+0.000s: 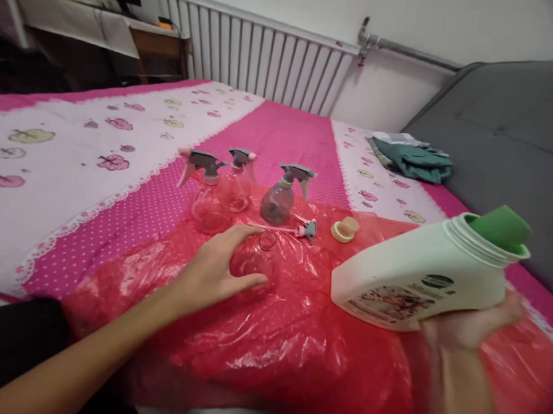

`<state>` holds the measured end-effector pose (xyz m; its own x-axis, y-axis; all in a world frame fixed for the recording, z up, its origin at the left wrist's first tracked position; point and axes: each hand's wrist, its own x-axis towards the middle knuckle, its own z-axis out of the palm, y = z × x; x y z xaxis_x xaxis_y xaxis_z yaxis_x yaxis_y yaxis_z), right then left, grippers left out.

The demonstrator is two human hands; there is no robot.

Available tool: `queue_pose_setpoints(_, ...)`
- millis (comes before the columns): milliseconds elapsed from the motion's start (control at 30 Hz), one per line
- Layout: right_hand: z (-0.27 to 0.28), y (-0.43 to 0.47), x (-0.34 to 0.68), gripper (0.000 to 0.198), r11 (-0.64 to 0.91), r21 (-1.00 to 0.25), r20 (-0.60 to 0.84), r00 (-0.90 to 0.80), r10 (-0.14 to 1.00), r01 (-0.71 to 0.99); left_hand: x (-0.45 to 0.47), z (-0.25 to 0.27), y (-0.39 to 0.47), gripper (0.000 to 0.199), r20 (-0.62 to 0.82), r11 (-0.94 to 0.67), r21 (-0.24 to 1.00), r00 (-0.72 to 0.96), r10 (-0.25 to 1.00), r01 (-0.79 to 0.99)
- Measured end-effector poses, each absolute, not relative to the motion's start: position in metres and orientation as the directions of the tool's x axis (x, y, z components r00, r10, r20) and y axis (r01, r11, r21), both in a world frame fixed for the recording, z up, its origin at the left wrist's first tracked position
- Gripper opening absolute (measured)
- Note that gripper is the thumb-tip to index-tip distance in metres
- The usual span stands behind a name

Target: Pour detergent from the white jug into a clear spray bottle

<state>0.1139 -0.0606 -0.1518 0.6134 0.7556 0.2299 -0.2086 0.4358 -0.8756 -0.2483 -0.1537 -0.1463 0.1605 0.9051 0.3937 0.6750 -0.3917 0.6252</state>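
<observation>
Bottle (pixel 257 264), clear and uncapped, stands between the thumb and fingers of the left hand (pixel 213 262), spread wide; from here I cannot tell whether they touch it. Right of that bottle, I have the right hand (pixel 468 319) gripping a white jug (pixel 403 269) from below, its label (pixel 392 302) unreadable.

Bottle (pixel 268 263) sits on plastic sheet (pixel 292 350), sprayer head (pixel 308 231) behind it, three spray bottles (pixel 278 204) farther back. Cap (pixel 343 231) lies right of sprayer head; jug (pixel 407 269) farther right.
</observation>
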Motion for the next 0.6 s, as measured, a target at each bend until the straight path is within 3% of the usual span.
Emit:
queue_pose_setpoints(100,-0.136,-0.069,0.12,0.053,0.189,-0.942,0.016,0.525,0.851,-0.278,-0.248,-0.153,-0.154,0.058,0.381,-0.433,0.607,0.235,0.894,0.667)
queue_pose_setpoints(200,-0.126,-0.072,0.123,0.039,0.131,-0.923,-0.092,0.538,0.838,-0.362,-0.246,-0.157,-0.15,0.058,0.352,-0.431,0.629,0.257,0.9,0.647)
queue_pose_setpoints(333,-0.121,-0.068,0.115,0.035,0.243,-0.907,-0.005,0.585,0.811,-0.344,-0.243,-0.161,-0.151,0.063,0.308,-0.406,0.661,0.265,0.914,0.631)
queue_pose_setpoints(433,-0.117,-0.068,0.105,0.046,0.334,-0.898,0.088,0.628,0.773,-0.285,-0.241,-0.163,-0.154,0.064,0.288,-0.402,0.654,0.28,0.916,0.641)
queue_pose_setpoints(533,-0.108,-0.075,0.1,0.063,0.328,-0.911,0.106,0.624,0.774,-0.252,-0.24,-0.165,-0.155,0.062,0.296,-0.429,0.62,0.31,0.904,0.657)
queue_pose_setpoints(600,-0.101,-0.081,0.105,0.057,0.324,-0.905,0.088,0.623,0.777,-0.275,-0.239,-0.167,-0.154,0.062,0.292,-0.438,0.602,0.326,0.899,0.668)
